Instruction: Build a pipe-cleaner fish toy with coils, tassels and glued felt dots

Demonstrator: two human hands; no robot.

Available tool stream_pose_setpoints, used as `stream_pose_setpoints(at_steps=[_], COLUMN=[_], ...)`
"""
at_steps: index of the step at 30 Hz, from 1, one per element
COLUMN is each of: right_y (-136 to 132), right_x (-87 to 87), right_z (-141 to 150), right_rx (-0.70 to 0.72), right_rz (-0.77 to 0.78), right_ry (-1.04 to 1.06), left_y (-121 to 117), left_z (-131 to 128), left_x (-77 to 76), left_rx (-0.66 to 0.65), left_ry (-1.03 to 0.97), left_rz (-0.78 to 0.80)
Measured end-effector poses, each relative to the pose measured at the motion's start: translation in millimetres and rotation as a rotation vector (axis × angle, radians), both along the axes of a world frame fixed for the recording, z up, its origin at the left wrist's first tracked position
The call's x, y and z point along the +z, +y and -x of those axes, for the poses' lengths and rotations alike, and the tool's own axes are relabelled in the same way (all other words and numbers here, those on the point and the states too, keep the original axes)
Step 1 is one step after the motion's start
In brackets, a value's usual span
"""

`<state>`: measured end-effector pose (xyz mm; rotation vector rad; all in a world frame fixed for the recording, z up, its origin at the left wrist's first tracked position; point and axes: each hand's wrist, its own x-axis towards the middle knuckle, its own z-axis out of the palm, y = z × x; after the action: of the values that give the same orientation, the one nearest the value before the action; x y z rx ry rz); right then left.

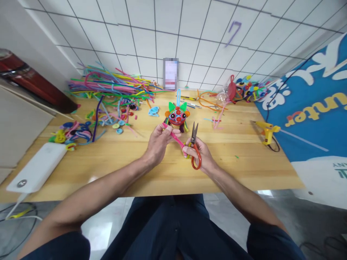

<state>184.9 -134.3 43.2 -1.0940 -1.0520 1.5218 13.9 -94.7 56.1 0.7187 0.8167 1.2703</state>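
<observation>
A bright pink strip, seemingly a pipe cleaner, stretches between my two hands. My left hand pinches its upper end between thumb and fingers. In my right hand are the orange-handled scissors, blades pointing up and slightly parted, and its thumb presses the strip's lower end. Something small and yellow shows behind that thumb, partly hidden. Just beyond my hands stands a colourful animal-head ornament with green ears, black eyes, orange side balls and a light blue loop on top.
Many pipe cleaners are heaped at the back left, with loose coloured pieces before them. A white power bank lies front left. A yellow glue gun stands at right. A phone leans on the tiled wall.
</observation>
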Motion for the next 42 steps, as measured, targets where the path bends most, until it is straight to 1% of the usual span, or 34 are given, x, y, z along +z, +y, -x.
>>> stream_pose_setpoints(at_steps=[3,5,6,7,8,9,10,11,12,13,14,15,16,17,19,21,22,23,25,26,28,30,32,34,36,38,39,40,42], right_y=[1,0,0,0,1,1,2,2,2,2,2,0,-2,-4,-9,-14,-15,-15,-14,-13,-9,-8,-10,-15,-22,-24,-22,-17,1], right_x=[4.0,8.9,11.6,14.1,16.4,18.2,19.5,20.3,20.7,20.8,20.6,20.2,19.8,19.3,18.6,18.6,19.0,19.9,23.1,25.4,30.4,34.2,35.3,34.5,34.8,38.4,41.2,44.0,46.6], right_z=[-9,-17,-22,-27,-32,-37,-42,-47,-51,-55,-58,-59,-60,-59,-53,-45,-42,-41,-48,-56,-80,-109,-131,-142,-144,-143,-143,-144,-144], right_rx=[0.053,0.088,0.099,0.109,0.117,0.120,0.122,0.131,0.149,0.168,0.189,0.210,0.226,0.235,0.241,0.248,0.250,0.246,0.243,0.250,0.295,0.354,0.330,0.322,0.354,0.381,0.371,0.334,0.213], right_rz=[-0.019,-0.028,-0.034,-0.042,-0.048,-0.055,-0.058,-0.056,-0.049,-0.040,-0.030,-0.018,-0.006,0.005,0.020,0.021,0.014,0.005,-0.008,-0.008,0.006,0.016,-0.053,-0.136,-0.203,-0.244,-0.255,-0.264,-0.317], right_ry=[-0.046,-0.101,-0.137,-0.177,-0.219,-0.260,-0.300,-0.337,-0.370,-0.396,-0.412,-0.419,-0.420,-0.416,-0.406,-0.392,-0.383,-0.377,-0.378,-0.391,-0.456,-0.619,-0.932,-1.226,-1.412,-1.513,-1.555,-1.595,-1.662], left_y=[11,25,33,41,49,56,61,64,66,65,63,58,51,42,21,-2,-11,-18,-23,-21,-12,1,12,18,20,18,17,16,14], left_z=[23,49,64,81,97,113,126,136,142,144,142,134,123,108,72,37,23,12,3,4,19,39,57,64,61,53,48,43,34], left_x=[-5.4,-5.8,-3.2,1.9,9.7,20.0,32.2,45.4,58.3,69.8,78.7,84.2,85.7,83.2,67.5,43.8,31.8,21.2,7.3,4.7,7.2,15.7,23.7,26.6,23.6,17.2,14.1,11.5,9.3], left_rx=[0.039,0.103,0.121,0.104,0.034,-0.046,-0.078,-0.011,0.068,0.089,0.114,0.147,0.169,0.151,-0.033,-0.351,-0.488,-0.603,-0.739,-0.776,-0.785,-0.737,-0.656,-0.603,-0.608,-0.652,-0.676,-0.699,-0.739], left_ry=[0.054,0.160,0.254,0.399,0.605,0.861,1.122,1.351,1.509,1.569,1.563,1.516,1.455,1.394,1.319,1.281,1.264,1.243,1.159,1.108,1.015,0.955,0.926,0.904,0.882,0.863,0.860,0.864,0.897], left_rz=[-0.003,0.003,0.010,0.001,-0.019,-0.056,-0.118,-0.186,-0.278,-0.356,-0.416,-0.459,-0.504,-0.579,-0.818,-0.940,-0.945,-0.907,-0.819,-0.785,-0.702,-0.577,-0.444,-0.336,-0.282,-0.277,-0.288,-0.307,-0.365])
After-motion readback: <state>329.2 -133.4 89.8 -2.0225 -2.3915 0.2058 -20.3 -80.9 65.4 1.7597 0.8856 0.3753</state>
